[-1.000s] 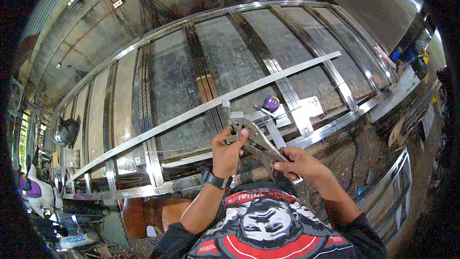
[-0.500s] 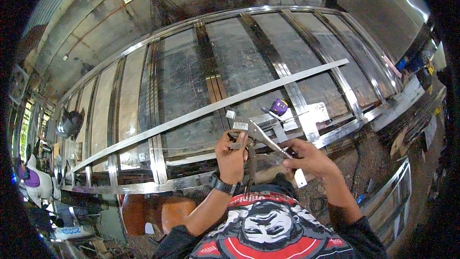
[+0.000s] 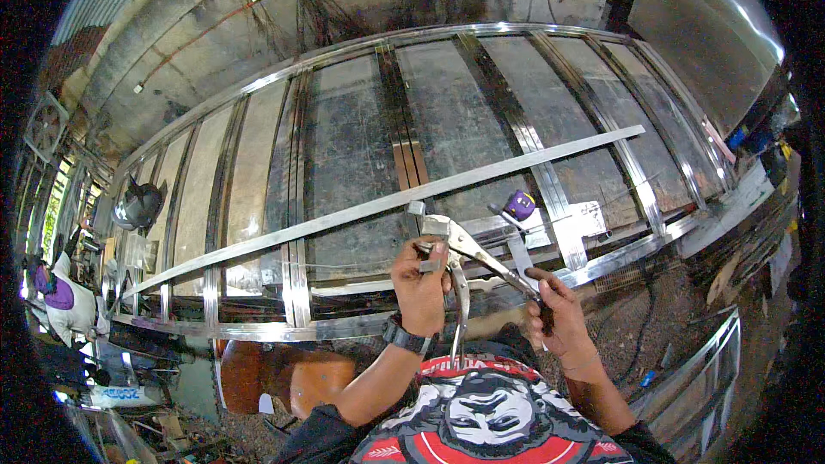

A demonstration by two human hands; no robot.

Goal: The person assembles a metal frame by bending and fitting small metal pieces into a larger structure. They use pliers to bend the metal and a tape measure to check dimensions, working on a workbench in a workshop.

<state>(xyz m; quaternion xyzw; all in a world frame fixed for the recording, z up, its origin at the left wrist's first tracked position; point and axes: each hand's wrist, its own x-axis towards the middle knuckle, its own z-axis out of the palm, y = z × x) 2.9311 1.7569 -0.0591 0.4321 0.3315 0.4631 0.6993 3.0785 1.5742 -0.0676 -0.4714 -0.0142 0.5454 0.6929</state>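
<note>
The pliers (image 3: 477,251) are held in both hands, raised over the near edge of a shiny metal frame (image 3: 296,292) and in front of the printed shirt (image 3: 490,412). The jaw end is grasped by the left hand (image 3: 419,296), its grip clenched with thumb and fingers together. The end of the upper handle is clasped by the right hand (image 3: 563,318), its grip closed with fingers curled. The lower handle (image 3: 463,301) is held by neither hand and is pointed down toward the shirt, well apart from the upper one. Two small blocks (image 3: 436,225) are seen just beyond the left fingertips; whether they are joined to the pliers cannot be told.

The frame is spread over the counter (image 3: 344,146). Across it a long bar (image 3: 361,216) is laid at a slant, beyond the hands. A purple tape measure (image 3: 520,204) is set past the pliers, near a white plate (image 3: 584,220). A dark helmet (image 3: 137,204) is placed at the far left. A black watch (image 3: 404,335) is worn on the left wrist.
</note>
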